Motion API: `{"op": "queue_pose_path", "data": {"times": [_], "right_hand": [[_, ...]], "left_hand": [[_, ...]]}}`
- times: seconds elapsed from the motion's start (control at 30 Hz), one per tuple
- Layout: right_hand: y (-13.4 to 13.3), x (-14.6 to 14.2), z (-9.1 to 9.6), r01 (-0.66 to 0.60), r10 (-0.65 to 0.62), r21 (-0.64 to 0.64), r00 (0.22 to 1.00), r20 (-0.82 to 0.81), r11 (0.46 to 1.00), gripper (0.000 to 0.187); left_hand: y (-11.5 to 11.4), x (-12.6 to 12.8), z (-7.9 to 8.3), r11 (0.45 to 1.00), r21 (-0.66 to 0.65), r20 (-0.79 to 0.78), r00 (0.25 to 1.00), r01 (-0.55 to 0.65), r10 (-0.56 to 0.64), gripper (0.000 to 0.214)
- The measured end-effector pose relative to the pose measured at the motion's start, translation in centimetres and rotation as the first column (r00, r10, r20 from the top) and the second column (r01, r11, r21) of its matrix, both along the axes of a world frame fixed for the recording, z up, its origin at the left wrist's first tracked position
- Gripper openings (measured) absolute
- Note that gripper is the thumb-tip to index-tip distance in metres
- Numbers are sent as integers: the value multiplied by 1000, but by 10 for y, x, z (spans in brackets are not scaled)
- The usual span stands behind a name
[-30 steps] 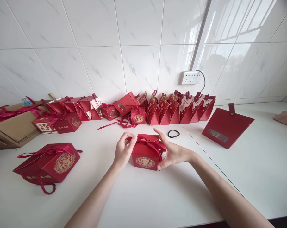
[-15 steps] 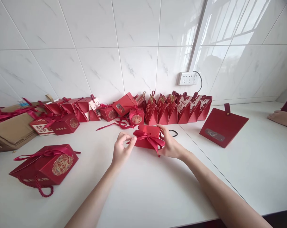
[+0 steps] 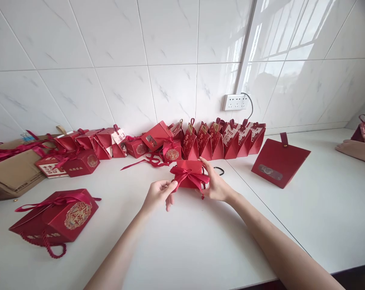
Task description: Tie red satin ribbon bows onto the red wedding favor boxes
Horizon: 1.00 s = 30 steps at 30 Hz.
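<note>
A small red gift box [image 3: 190,164] sits on the white tabletop in front of me, with a shiny red ribbon [image 3: 188,176] tied in a bow across its front. My left hand [image 3: 159,194] pinches the left part of the bow between thumb and forefinger; its other fingers hang below. Around the box's right side my right hand [image 3: 215,184] is closed, fingers at the top edge and thumb low. Dark red cord shows between that hand and the box. The box's back is hidden.
Several red gift boxes [image 3: 190,145] line the tiled wall. At the left stand a larger red box [image 3: 54,219] with a rope handle and a brown paper bag [image 3: 16,173]. A red triangular box [image 3: 281,161] stands right. Another person's hand [image 3: 355,149] touches a box at the far right.
My left hand has moved slightly down and taken hold of the bow's left part, which now spreads wider. My right hand stays on the box. The view has shifted a little.
</note>
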State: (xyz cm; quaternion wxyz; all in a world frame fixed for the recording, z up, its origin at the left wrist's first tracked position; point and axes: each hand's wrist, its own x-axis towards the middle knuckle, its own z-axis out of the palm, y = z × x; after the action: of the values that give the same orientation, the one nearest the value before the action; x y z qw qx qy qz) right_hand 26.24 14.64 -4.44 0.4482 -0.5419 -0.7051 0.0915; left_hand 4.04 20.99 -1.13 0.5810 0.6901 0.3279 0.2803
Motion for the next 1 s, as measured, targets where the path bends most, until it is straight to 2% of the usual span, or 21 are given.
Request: {"op": "queue_pose_path", "data": {"times": [0.13, 0.27, 0.57, 1.0], "right_hand": [[0, 0, 0, -18, 17, -2, 1000, -13, 1000, 100], [-1, 1, 2, 1, -1, 9, 1000, 13, 1000, 98], [-4, 3, 7, 20, -19, -37, 1000, 22, 999, 99], [-5, 3, 11, -81, 71, -94, 992, -108, 992, 97]], "left_hand": [[-1, -1, 2, 978, -126, -23, 985, 168, -172, 39], [-1, -2, 3, 945, -203, -50, 962, 255, -270, 38], [1, -4, 3, 938, -211, -90, 950, 275, -299, 40], [3, -7, 7, 934, -231, -102, 948, 271, -300, 37]]}}
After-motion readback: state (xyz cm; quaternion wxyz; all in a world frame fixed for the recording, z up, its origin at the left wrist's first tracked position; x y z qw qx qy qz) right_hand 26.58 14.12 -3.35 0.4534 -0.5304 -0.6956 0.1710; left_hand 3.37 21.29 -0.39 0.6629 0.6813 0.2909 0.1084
